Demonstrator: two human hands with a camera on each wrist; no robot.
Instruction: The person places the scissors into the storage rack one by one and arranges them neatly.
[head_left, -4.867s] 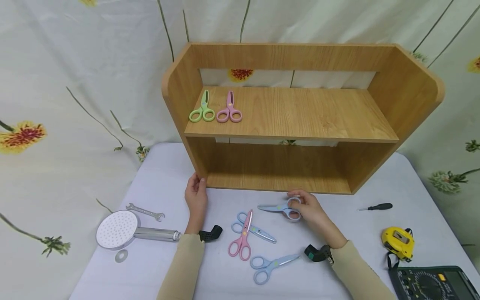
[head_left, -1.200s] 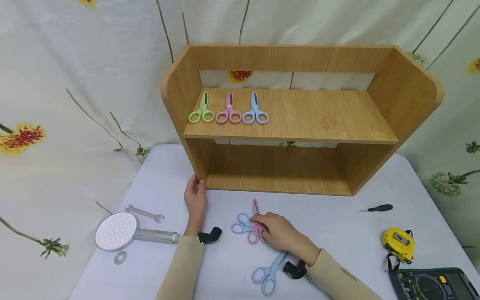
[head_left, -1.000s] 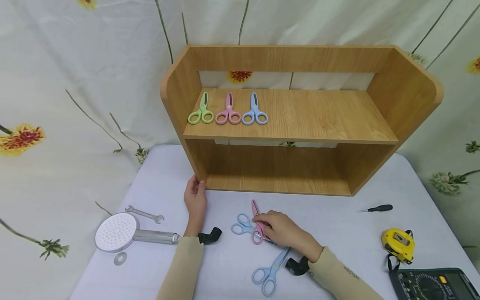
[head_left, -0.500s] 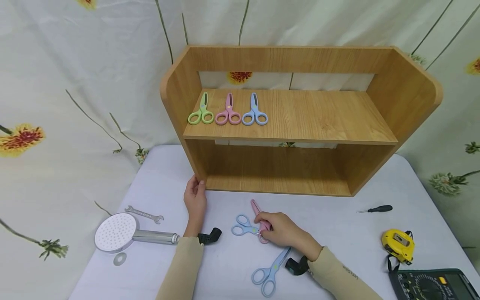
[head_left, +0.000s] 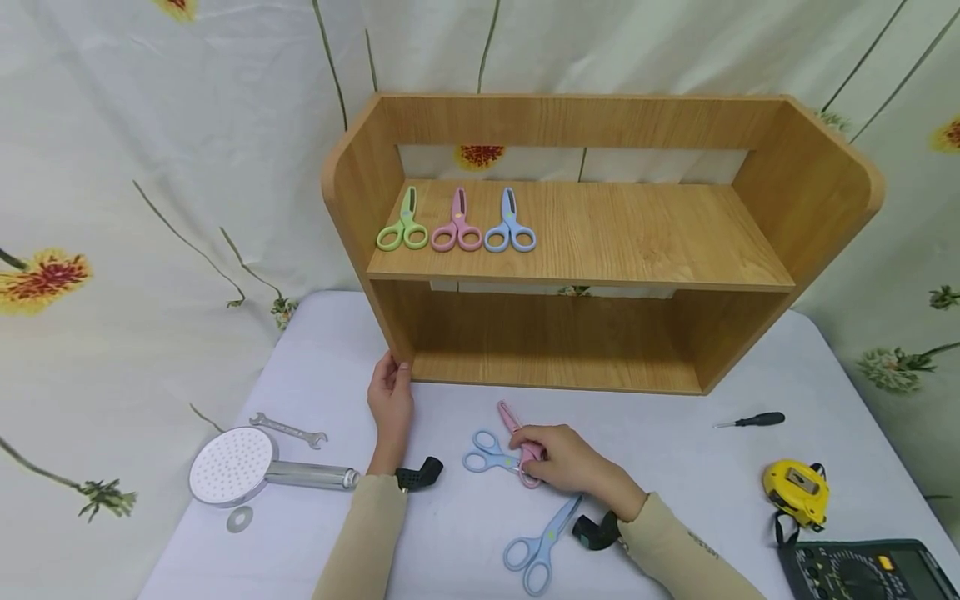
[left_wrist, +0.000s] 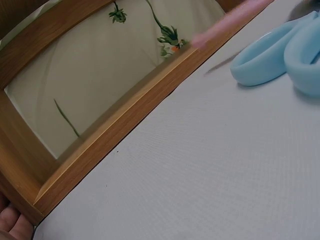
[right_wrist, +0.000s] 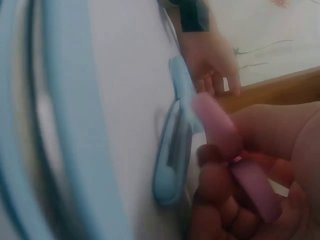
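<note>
My right hand [head_left: 566,458] pinches pink scissors [head_left: 507,416] by the handles, low over the table; their blades point up and left. In the right wrist view, the fingers curl round the pink handles [right_wrist: 220,125]. Blue scissors [head_left: 487,451] lie partly behind them, blades hidden by the hand. A second blue pair [head_left: 538,546] lies nearer me, beside the right wrist. My left hand [head_left: 392,408] holds the lower left front corner of the wooden shelf [head_left: 600,265]. Green scissors [head_left: 402,225], pink scissors [head_left: 457,223] and blue scissors [head_left: 510,223] sit in a row on its upper board.
At left lie a shower head [head_left: 234,467], a wrench [head_left: 288,428] and a flat washer [head_left: 240,518]. To the right are a screwdriver [head_left: 752,419], a yellow tape measure [head_left: 797,493] and a multimeter [head_left: 862,571]. A floral cloth [head_left: 187,150] hangs behind the shelf.
The blue scissors once in my right hand now sit third on the upper board. That hand has taken the pink scissors and tilted them leftward. The near blue pair has turned. My left hand stays put.
</note>
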